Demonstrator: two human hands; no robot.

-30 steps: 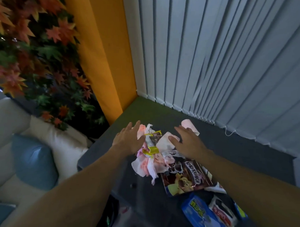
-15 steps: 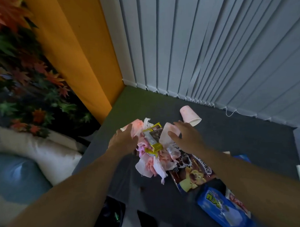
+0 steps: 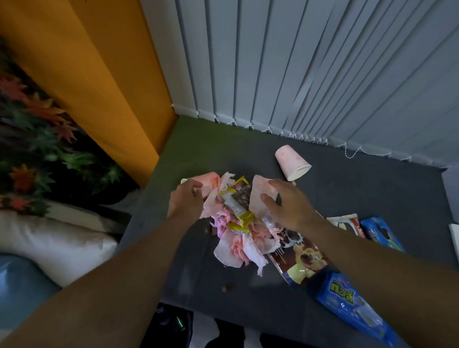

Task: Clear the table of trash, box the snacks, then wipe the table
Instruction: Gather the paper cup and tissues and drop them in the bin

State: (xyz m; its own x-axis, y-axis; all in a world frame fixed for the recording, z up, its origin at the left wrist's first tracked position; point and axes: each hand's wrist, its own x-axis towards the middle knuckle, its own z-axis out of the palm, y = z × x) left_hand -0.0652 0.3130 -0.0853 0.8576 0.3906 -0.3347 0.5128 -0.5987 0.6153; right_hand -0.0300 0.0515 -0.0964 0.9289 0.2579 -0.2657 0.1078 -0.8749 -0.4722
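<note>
Two hands hug our trash pile (image 3: 235, 225) in the middle of the table (image 3: 354, 195) so we can lift it together. Our left hand (image 3: 185, 201) at nine o'clock bends onto tissue, maybe pinching; our right hand (image 3: 286, 205) at three spreads flat. Snack bags (image 3: 301, 261) wait at five.

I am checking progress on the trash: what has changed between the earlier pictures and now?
Both hands closed in: the left hand and right hand now touch the trash pile from either side; a firm grip is not clear. The pink cup and snack bags stayed put.
</note>
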